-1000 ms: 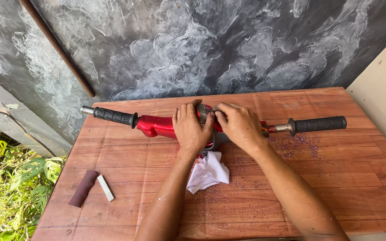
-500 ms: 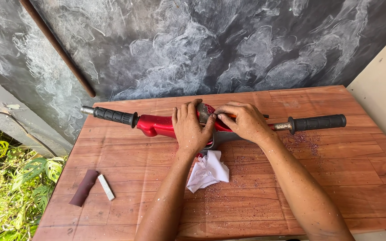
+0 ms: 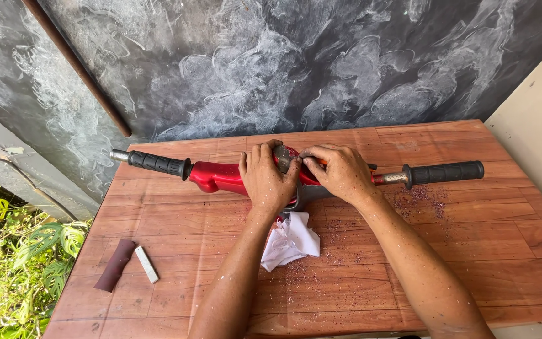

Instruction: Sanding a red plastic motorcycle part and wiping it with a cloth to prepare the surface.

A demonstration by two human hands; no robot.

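While both press on red handlebar [image 3: 221, 177], left hand [image 3: 268, 179] curled w/ fingers down, right hand [image 3: 340, 172] pinching sandpaper [image 3: 283, 157].

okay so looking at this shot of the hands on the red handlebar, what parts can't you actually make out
Head view, the only one:
- The middle of the red handlebar: covered by the left hand and right hand.
- The small grey piece pinched between the fingertips: too small and too covered to identify.
- The white cloth: its top edge is hidden under the left wrist.
- The table: its near edge is cut off by the frame bottom.
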